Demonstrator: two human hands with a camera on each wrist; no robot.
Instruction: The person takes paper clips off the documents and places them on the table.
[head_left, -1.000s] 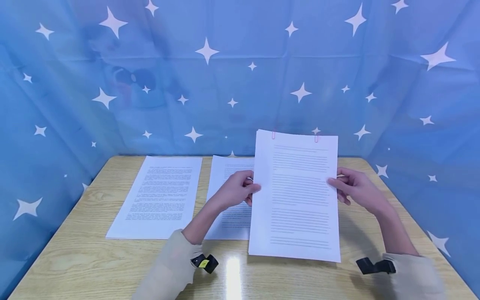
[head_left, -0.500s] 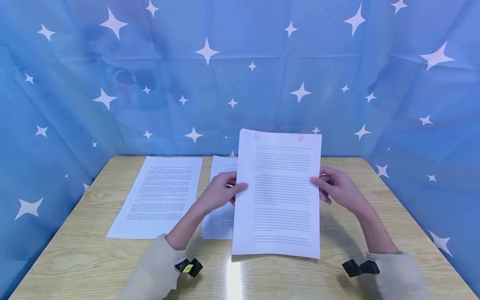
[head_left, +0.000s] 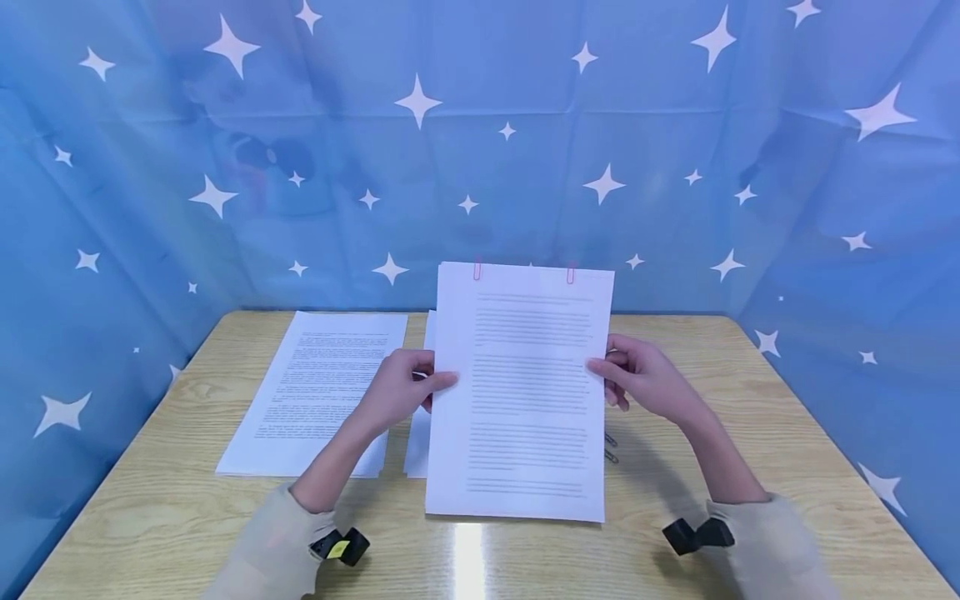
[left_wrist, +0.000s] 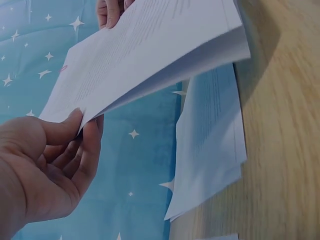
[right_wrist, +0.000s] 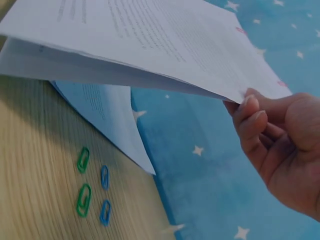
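Observation:
A sheaf of printed paper is held up over the table, its face toward the head camera. Two pink paper clips sit on its top edge, a left clip and a right clip. My left hand pinches the left edge between thumb and fingers. On the opposite edge my right hand has the same kind of pinch. In both wrist views the sheets part slightly at the lower end. Behind the sheaf lies a middle stack of paper, mostly hidden in the head view.
Another printed stack lies on the wooden table at the left. Loose paper clips lie to the right of the middle stack, among them a green clip and a blue clip. A blue star-patterned curtain surrounds the table.
Both hands have carried the clipped sheaf leftward across the table. It now covers more of the middle stack, and loose clips show at its right side in the head view.

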